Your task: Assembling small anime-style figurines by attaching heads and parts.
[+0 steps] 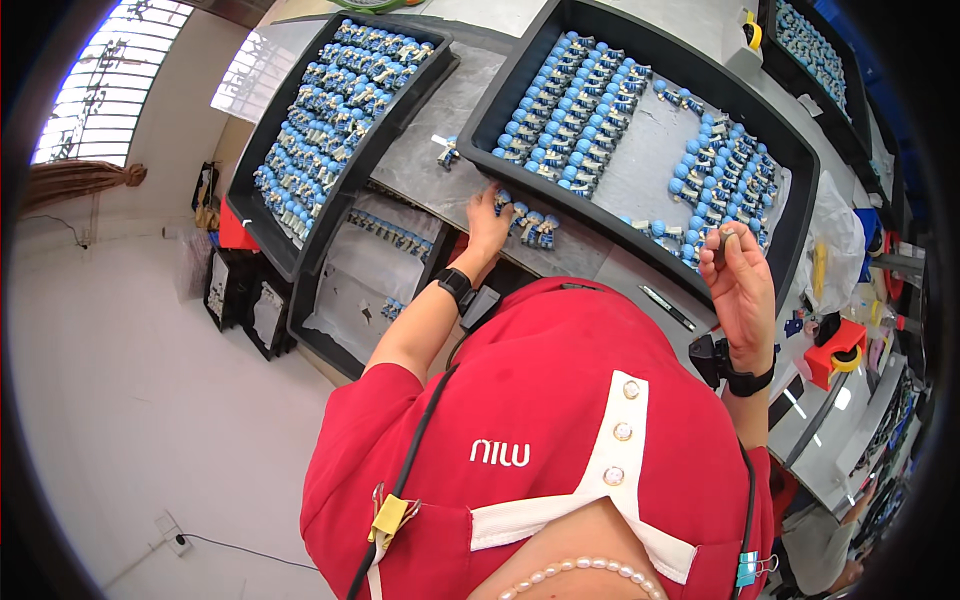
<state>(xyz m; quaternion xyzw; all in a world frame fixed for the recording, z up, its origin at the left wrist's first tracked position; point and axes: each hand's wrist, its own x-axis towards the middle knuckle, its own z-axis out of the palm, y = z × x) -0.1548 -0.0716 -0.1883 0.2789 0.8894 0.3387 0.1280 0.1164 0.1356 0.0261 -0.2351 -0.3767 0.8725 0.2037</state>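
Observation:
My left hand (487, 226) is at the table's near edge, its fingers closed around a small blue-topped figurine (504, 198). Beside it a few similar figurines (540, 232) stand in a short row. Raised over the near right corner of the large black tray (640, 235), my right hand (744, 285) pinches a small grey-brown piece (724, 246), too small to name. Neat rows of blue-topped figurines (570, 115) fill the left part of that tray, and a looser group (715, 180) lies on its right. One separate figurine with a whitish part (446, 152) lies left of the tray.
A full black tray of figurines (335, 120) stands at left, above a lower tray (325, 325) with fewer. A pen (667, 307) lies near my body. Rightward are a clear plastic bag (830, 240), a red tape dispenser (835, 350) and another filled tray (812, 50).

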